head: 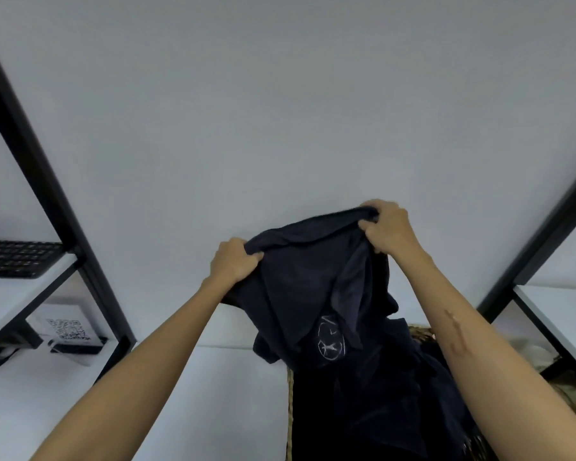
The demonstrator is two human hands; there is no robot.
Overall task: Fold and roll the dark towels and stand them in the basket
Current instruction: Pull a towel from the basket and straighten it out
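A dark navy towel (300,281) with a pale round emblem hangs in the air in front of the white wall. My left hand (235,261) grips its upper left edge and my right hand (388,227) grips its upper right edge, a little higher. The cloth droops in folds down towards a woven basket (290,410) at the lower right. More dark towels (373,410) fill the basket in a loose heap. Only the basket's left rim and a bit of its far rim show.
The white table (213,394) spreads under my arms. A black shelf frame (47,201) stands at the left with a keyboard (17,257) on its shelf and a QR-code stand (69,331) below. Another black frame (539,241) rises at the right.
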